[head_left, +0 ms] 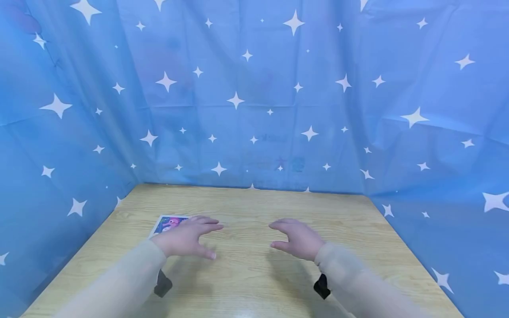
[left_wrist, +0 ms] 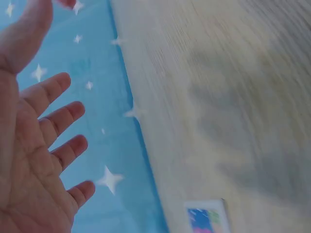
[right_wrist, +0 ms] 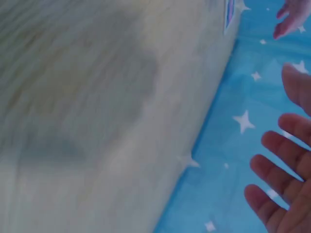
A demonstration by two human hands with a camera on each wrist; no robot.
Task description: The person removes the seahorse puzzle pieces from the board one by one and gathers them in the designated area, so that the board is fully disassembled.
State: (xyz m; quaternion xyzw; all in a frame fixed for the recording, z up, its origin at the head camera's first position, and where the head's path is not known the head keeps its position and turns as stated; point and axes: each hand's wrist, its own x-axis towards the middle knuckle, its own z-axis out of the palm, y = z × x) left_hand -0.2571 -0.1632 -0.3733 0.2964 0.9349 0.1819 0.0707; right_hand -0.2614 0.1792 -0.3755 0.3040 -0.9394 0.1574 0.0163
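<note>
The left hand (head_left: 187, 236) is held above the wooden table with its fingers extended and nothing in it; in the left wrist view its palm (left_wrist: 36, 160) faces the camera, fingers spread. Partly behind that hand, a white-edged card or picture (head_left: 166, 224) with a pink figure on blue lies at the table's left; its corner (left_wrist: 206, 216) shows in the left wrist view. The right hand (head_left: 298, 238) hovers opposite, thumb and fingers apart, holding nothing. Its relaxed, slightly bent fingers (right_wrist: 279, 170) show in the right wrist view.
The pale wooden tabletop (head_left: 246, 282) carries shadows of both hands. Blue curtains (head_left: 254, 88) with white stars stand behind it and along both sides. A dark object (head_left: 162, 283) is at the left wrist and another (head_left: 322, 286) at the right wrist.
</note>
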